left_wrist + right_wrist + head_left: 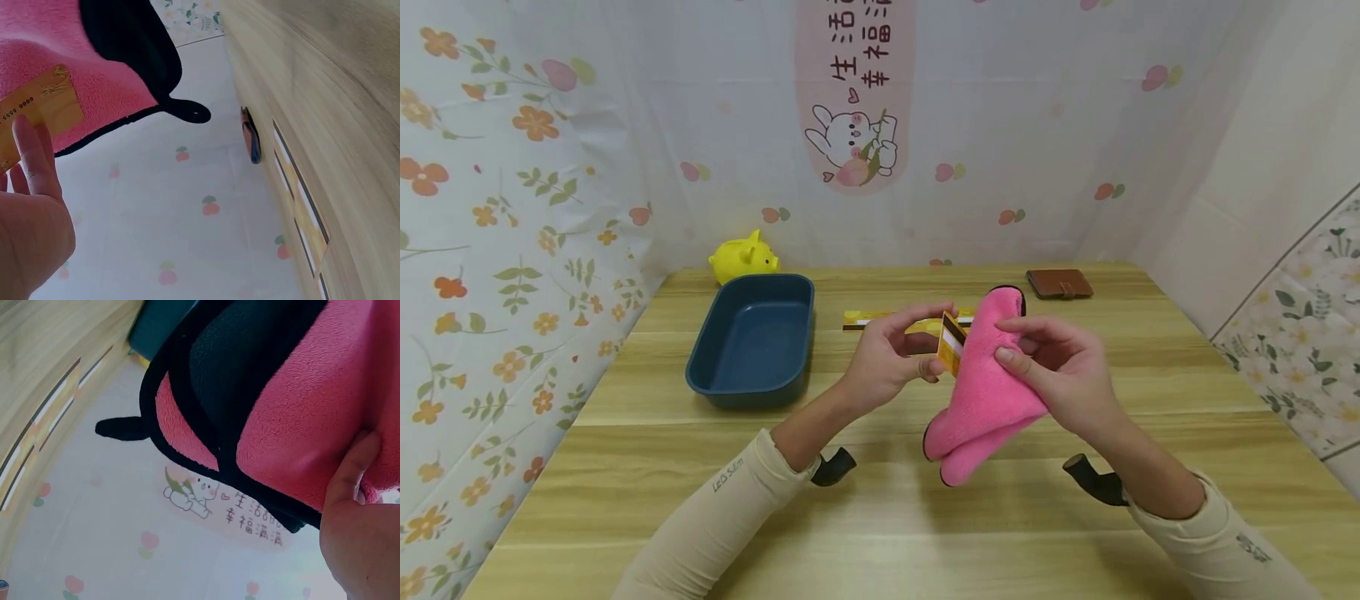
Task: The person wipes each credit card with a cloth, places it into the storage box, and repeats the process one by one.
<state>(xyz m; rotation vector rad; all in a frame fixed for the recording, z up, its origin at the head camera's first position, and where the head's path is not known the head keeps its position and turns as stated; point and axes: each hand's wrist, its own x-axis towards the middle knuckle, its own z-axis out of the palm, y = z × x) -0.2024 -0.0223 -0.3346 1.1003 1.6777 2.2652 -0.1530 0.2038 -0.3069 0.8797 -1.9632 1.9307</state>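
My left hand (891, 354) pinches a gold bank card (951, 342) by its edge, its dark stripe facing the head camera. In the left wrist view the card (47, 109) shows embossed digits and lies against the pink cloth. That folded pink cloth (992, 383), black-edged, hangs above the table from my right hand (1067, 375), which pinches it between thumb and fingers. A dark greenish part (231, 369) of the cloth and a small black hanging loop (122, 428) show in the right wrist view. Behind my left hand, several more gold cards (857, 319) lie on the table, partly hidden.
A dark blue basin (700, 379) stands on the wooden table (880, 533) at the left, with a yellow piggy bank (737, 260) behind it. A brown wallet (1056, 283) lies at the back right. Patterned curtains (722, 125) border the back and sides.
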